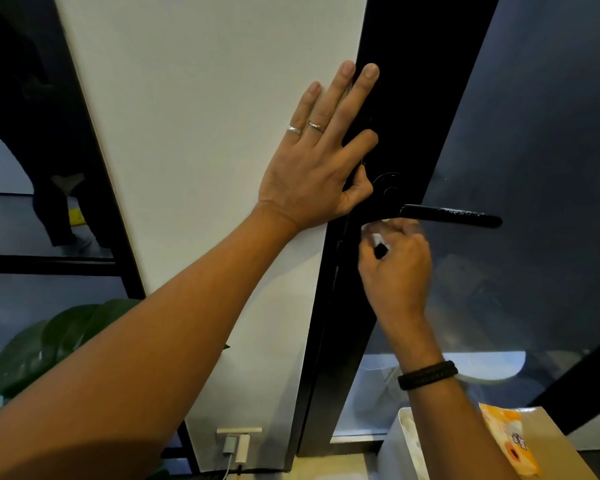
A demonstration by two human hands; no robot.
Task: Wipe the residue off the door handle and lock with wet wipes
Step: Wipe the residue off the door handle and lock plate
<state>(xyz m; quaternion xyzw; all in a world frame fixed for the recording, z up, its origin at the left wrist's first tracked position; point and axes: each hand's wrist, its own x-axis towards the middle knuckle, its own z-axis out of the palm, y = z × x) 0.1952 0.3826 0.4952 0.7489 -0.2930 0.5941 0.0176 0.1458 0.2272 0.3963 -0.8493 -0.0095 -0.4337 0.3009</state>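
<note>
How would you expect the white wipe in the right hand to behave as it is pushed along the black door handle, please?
The wipe looks bunched inside the right hand, so it is probably soft and floppy, taking the fingers' shape. It seems very light. Pressed under the door handle, it would likely wrap around the narrow bar, and may slide easily if wet.

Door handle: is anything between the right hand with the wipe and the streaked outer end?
Nothing visible. The right hand holds the wet wipe under the door handle near its pivot; the streaked outer end lies bare to the right.
</note>
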